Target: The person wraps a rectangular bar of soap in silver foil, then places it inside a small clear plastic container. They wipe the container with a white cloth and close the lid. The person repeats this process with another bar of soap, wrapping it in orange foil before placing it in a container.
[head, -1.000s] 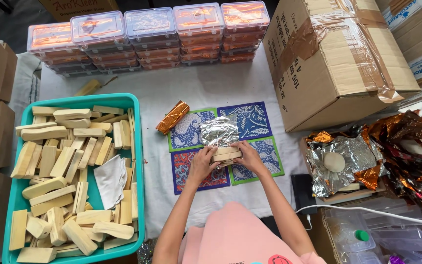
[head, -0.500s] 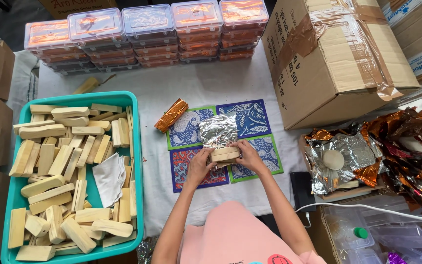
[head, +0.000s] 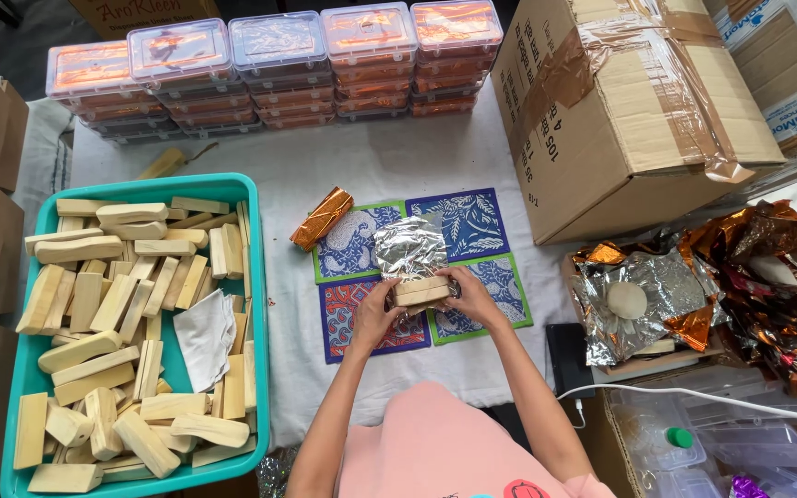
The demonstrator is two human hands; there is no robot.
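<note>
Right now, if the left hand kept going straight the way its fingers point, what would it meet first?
The left hand points up and right, already touching the wooden block. Past it lies the crumpled silver foil, probably next; depth is unclear.

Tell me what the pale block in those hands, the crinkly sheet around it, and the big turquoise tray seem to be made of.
The block, held between the left hand and right hand, looks like raw, unvarnished wood: pale, matte, sawn-edged. The sheet looks like metal foil or metallised film: silver, mirror-bright, sharply creased. The tray seems moulded plastic: one even colour, smooth rounded rim.
</note>
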